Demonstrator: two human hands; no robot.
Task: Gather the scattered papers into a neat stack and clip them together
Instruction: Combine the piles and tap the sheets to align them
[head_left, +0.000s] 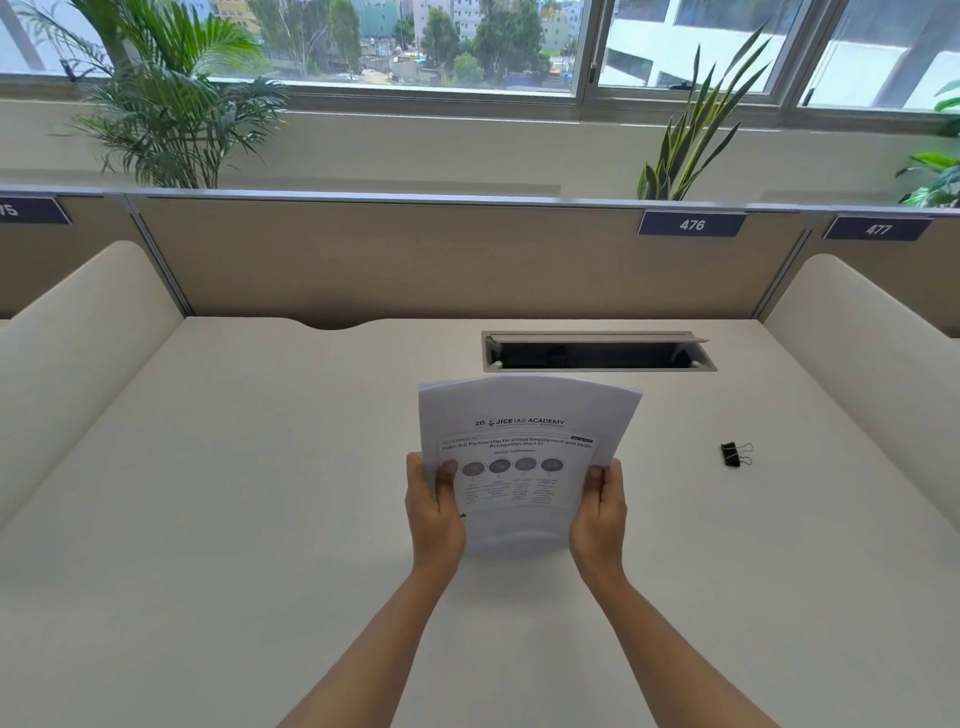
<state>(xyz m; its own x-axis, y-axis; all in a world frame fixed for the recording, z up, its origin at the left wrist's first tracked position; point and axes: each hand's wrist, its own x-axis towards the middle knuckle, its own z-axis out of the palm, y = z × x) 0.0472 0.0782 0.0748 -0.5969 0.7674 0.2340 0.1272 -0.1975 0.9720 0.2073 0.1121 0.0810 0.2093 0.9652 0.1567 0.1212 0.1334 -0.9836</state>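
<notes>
Nearest me, my left hand (434, 512) and right hand (600, 512) each take one side edge of the papers (524, 415). Each grip is pinching the stack, thumb on the printed front sheet, fingers hidden behind. The stack is held upright above the worktop (260, 519), printed face toward me and bowed across its width. I cannot tell whether its lower edge touches the surface.

At the top left corner the sheets look slightly fanned, so I judge the edges are not yet square. Clipped like this, that offset would be locked in.

The binder clip (735, 454) lies well off to the right on the worktop. Reaching for it means freeing one hand, and a bowed stack held by one side could sag or spill sheets.

Further back, the open cable slot (597, 352) sits just beyond the papers. A loose sheet could slide into it.
</notes>
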